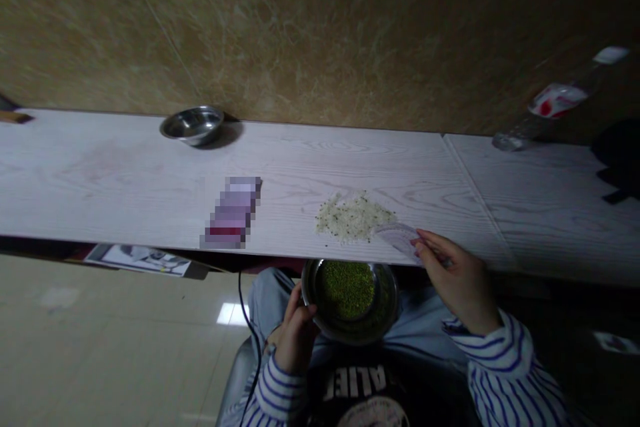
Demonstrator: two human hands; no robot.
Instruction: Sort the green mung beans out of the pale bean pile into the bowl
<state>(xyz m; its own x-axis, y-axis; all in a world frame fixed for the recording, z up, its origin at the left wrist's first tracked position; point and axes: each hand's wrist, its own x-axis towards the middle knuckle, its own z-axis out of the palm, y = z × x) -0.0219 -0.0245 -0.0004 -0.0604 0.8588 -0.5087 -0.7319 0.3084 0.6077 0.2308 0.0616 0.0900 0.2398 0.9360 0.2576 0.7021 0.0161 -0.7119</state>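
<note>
My left hand [296, 333] grips the left rim of a steel bowl [387, 300], held over my lap just below the table edge. Green beans [347, 289], small like mung beans, cover the bottom of this bowl. In my right hand [457, 277], pinched between thumb and fingers, is a clear, half-round plastic protractor [397, 238]. Its curved edge touches the right side of a low pile of white rice grains [355, 215] on the table, above the bowl. Some dark green beans are scattered through the pile.
An empty steel bowl [193, 125] stands near the wall on the white table [125, 173]. A blurred-out phone-like slab [233, 212] lies left of the pile. At right stand a plastic bottle [545, 107] and a dark object [617, 160]. A black cable [256, 340] hangs at my left.
</note>
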